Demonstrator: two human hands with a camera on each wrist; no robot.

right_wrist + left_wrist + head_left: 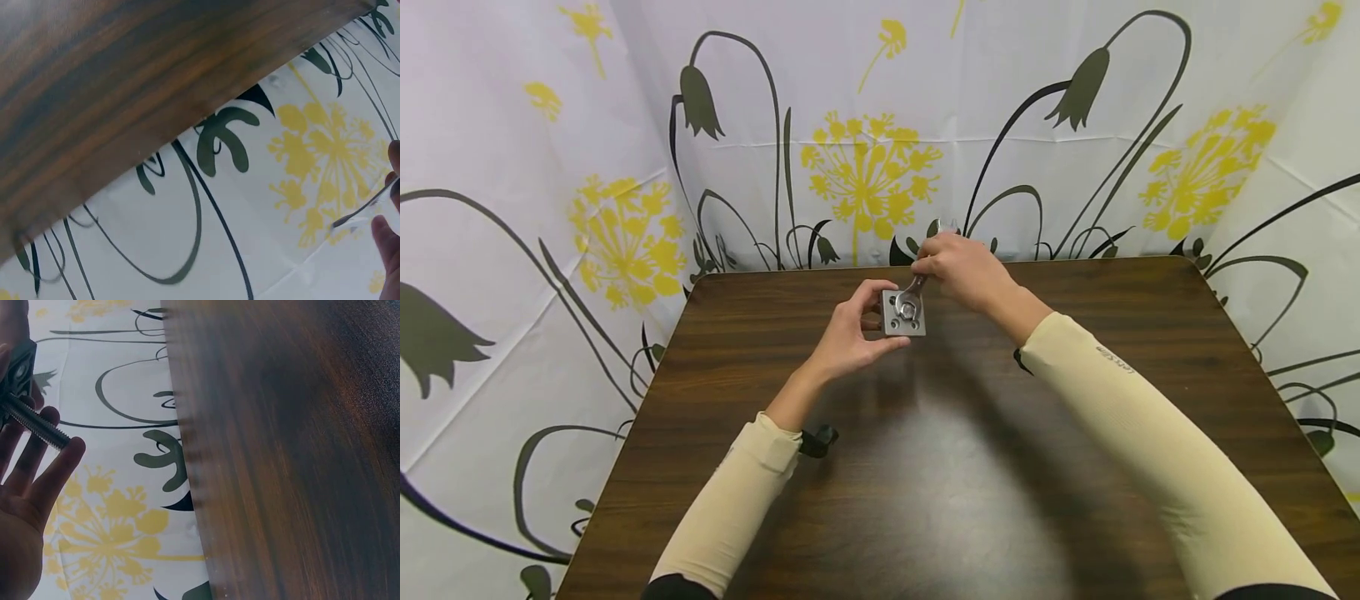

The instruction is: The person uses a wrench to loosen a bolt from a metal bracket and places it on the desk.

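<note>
My left hand [847,335] grips a small square metal plate [887,313] by its edges, thumb below and fingers above. Holes show near the plate's corners. A hex bolt [907,311] sits at its middle, and the bolt's long threaded shank [39,424] sticks out behind, close to the fingers in the left wrist view. Around the bolt head lies the open end of a shiny wrench [916,291]. My right hand [967,272] pinches the wrench's handle, whose far end [350,218] pokes out past the fingers in the right wrist view.
Below the hands spreads a dark wood-grain table [760,350] with rounded far corners. A white curtain [1000,50] printed with yellow and grey-green flowers hangs behind it and along both sides.
</note>
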